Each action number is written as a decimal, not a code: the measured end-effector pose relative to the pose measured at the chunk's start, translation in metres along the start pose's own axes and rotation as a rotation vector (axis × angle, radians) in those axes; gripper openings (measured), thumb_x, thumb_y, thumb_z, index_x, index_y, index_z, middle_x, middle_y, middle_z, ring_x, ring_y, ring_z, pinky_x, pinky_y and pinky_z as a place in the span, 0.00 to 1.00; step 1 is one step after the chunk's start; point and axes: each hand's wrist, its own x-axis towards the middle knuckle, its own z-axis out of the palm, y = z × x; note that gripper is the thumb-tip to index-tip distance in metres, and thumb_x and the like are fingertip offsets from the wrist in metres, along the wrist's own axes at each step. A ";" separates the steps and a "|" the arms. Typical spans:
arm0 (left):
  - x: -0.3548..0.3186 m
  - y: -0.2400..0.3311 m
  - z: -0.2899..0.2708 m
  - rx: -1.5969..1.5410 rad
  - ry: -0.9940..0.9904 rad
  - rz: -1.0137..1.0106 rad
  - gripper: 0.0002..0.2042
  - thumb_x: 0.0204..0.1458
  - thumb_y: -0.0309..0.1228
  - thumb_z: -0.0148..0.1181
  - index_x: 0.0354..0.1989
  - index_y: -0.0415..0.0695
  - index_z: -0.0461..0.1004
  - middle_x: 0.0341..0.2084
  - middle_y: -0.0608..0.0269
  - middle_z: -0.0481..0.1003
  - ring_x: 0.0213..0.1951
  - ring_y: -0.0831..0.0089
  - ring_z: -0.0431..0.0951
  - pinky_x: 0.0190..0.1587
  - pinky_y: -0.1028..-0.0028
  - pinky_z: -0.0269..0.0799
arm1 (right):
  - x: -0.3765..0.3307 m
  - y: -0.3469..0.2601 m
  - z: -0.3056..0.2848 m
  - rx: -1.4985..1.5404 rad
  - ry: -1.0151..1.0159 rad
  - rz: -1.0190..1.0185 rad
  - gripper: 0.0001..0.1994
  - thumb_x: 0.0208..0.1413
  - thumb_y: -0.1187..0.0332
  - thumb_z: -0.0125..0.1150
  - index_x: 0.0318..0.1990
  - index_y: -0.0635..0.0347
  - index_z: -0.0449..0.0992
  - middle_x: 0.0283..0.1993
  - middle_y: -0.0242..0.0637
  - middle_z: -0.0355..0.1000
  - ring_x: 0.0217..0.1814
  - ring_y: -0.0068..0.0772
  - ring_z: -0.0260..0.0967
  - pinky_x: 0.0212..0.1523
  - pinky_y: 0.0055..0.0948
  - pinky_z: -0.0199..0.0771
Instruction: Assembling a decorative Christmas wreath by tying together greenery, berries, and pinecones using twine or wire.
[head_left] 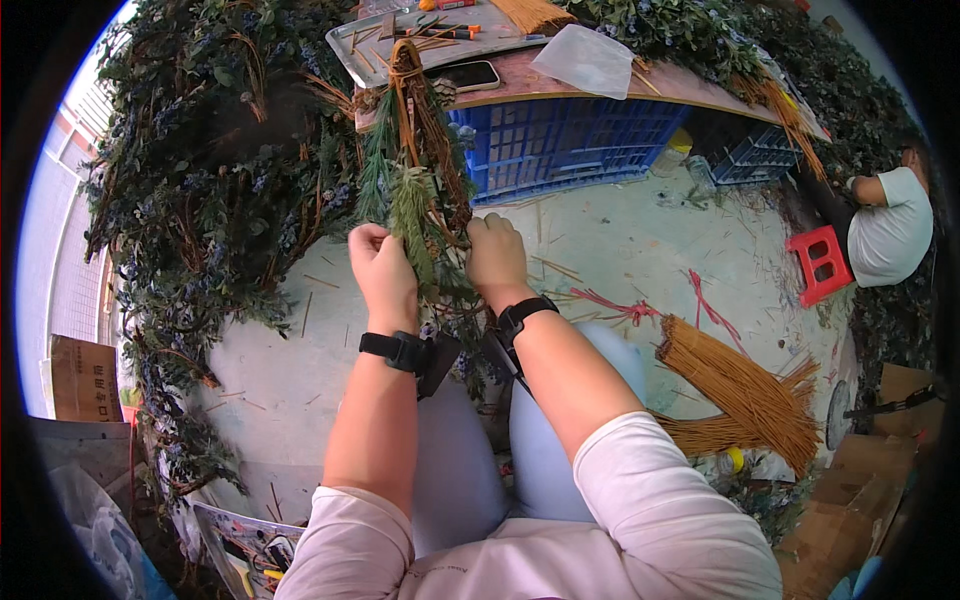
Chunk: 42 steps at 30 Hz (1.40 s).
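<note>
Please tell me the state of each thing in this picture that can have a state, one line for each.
Left hand: closed on the green sprig.
Right hand: closed on the twig bundle.
Green sprig: held upright between both hands.
Twig bundle: tied at the top, held up.
Phone: lying flat, screen dark.
Red stool: standing on the floor, unoccupied.
Brown stick bundle: lying on the floor, bound.
Blue crate: under the board, supporting it.

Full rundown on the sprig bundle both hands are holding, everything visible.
The bundle is a long, narrow bunch of green, needle-like sprigs mixed with brown-orange twigs, seemingly artificial. It stands roughly upright in front of the person, its brown looped top reaching up before the tray. A small pine cone seems tucked low in it. The left hand and right hand pinch it from either side near its lower part, above the knees. How it is tied cannot be seen.
</note>
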 end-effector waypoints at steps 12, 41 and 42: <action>0.000 0.012 -0.005 -0.084 -0.678 -0.733 0.08 0.50 0.30 0.49 0.33 0.40 0.69 0.22 0.67 0.70 0.22 0.76 0.70 0.25 0.77 0.63 | 0.006 -0.003 -0.005 0.114 -0.251 0.197 0.11 0.42 0.76 0.48 0.36 0.59 0.70 0.34 0.46 0.70 0.38 0.49 0.68 0.38 0.42 0.66; -0.007 -0.018 0.009 -0.155 -0.576 -0.754 0.02 0.50 0.25 0.49 0.31 0.42 0.67 0.21 0.69 0.66 0.21 0.78 0.66 0.25 0.79 0.62 | 0.023 0.017 -0.034 0.941 -0.834 0.567 0.11 0.45 0.61 0.62 0.31 0.58 0.72 0.26 0.25 0.65 0.27 0.19 0.58 0.27 0.20 0.56; -0.007 -0.012 0.009 -0.155 -0.578 -0.756 0.02 0.50 0.25 0.49 0.31 0.42 0.67 0.21 0.69 0.66 0.21 0.78 0.66 0.25 0.79 0.62 | 0.023 0.022 -0.028 0.882 -0.793 0.481 0.11 0.44 0.61 0.63 0.30 0.58 0.72 0.25 0.25 0.65 0.27 0.18 0.57 0.27 0.20 0.55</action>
